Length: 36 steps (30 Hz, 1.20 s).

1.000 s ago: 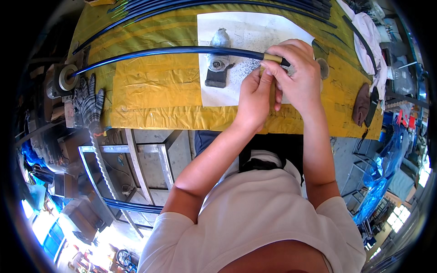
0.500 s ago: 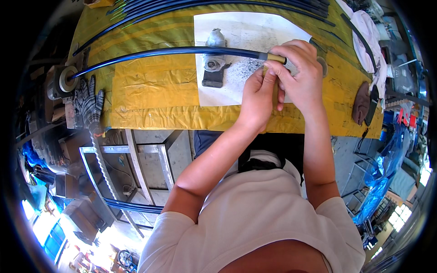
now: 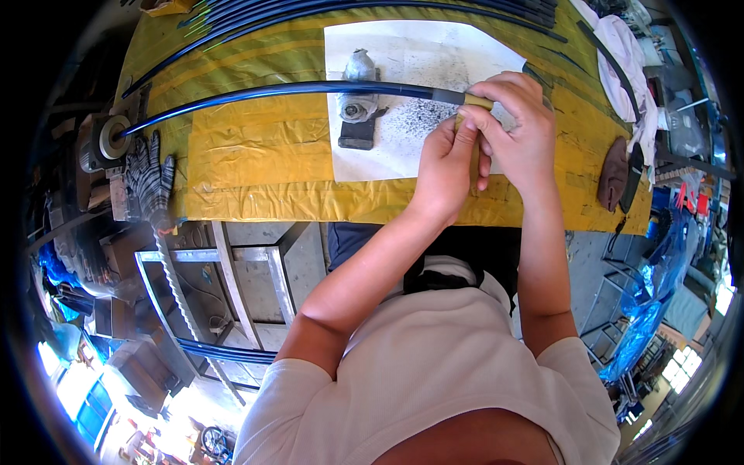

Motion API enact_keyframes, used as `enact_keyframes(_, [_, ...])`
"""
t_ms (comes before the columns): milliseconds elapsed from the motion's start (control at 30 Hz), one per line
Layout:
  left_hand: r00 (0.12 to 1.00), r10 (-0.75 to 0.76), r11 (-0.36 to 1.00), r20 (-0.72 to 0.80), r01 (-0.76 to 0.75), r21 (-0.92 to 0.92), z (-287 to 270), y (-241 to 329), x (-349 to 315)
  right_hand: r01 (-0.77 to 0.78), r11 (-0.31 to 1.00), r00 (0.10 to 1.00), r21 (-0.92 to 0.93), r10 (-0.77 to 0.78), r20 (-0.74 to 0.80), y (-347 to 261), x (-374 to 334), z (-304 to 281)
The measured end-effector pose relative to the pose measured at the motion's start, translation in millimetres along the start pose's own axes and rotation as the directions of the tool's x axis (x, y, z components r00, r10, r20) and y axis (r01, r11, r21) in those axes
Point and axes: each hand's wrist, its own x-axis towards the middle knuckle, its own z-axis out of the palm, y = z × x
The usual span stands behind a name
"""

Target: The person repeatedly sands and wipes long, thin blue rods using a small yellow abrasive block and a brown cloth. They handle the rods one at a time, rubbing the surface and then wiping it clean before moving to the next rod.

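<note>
Long, glossy dark-blue rod (image 3: 310, 88) is positioned over black-speckled white paper sheet (image 3: 422, 46). Thin tan strip (image 3: 478, 101) is pinched at rod's right end by right hand (image 3: 523, 124); strip's lower part is pinched by left hand (image 3: 446, 168).

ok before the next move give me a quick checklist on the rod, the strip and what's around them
1. Tan strip at the blue rod's right end: ok, the right hand pinches it there.
2. Left hand on the strip: ok, thumb and fingers closed on its lower part.
3. Rod reaching the round fitting at left: ok.
4. Rod firmly gripped there: cannot tell.
5. Striped glove well away from the fitting: not ok, it lies close by.
6. White sheet clean: not ok, dark specks on it.
</note>
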Motion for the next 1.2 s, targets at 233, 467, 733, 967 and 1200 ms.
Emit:
enact_keyframes(233, [1.0,0.012,1.0,0.018,-0.012,-0.009,2,-2,1,-0.03,0.999,1.0,0.034,0.03,-0.006,0,-1,-1])
enact_keyframes(467, [1.0,0.006,1.0,0.016,-0.005,-0.018,0,-2,-1,-0.048,0.998,0.999,0.047,0.048,0.001,-1,-2,0])
enact_keyframes(733, [0.999,0.002,1.0,-0.033,-0.002,-0.003,-9,7,-2,-0.003,0.997,1.0,0.073,0.003,0.006,-7,5,13])
enact_keyframes(967, [0.998,0.038,0.999,-0.054,-0.038,0.009,-13,14,-3,0.046,0.995,0.999,0.088,-0.047,0.008,-9,11,20])
enact_keyframes(1200, [0.997,0.045,0.999,-0.059,-0.044,0.015,-16,15,-3,0.025,0.995,1.0,0.101,-0.027,0.016,-11,10,23])
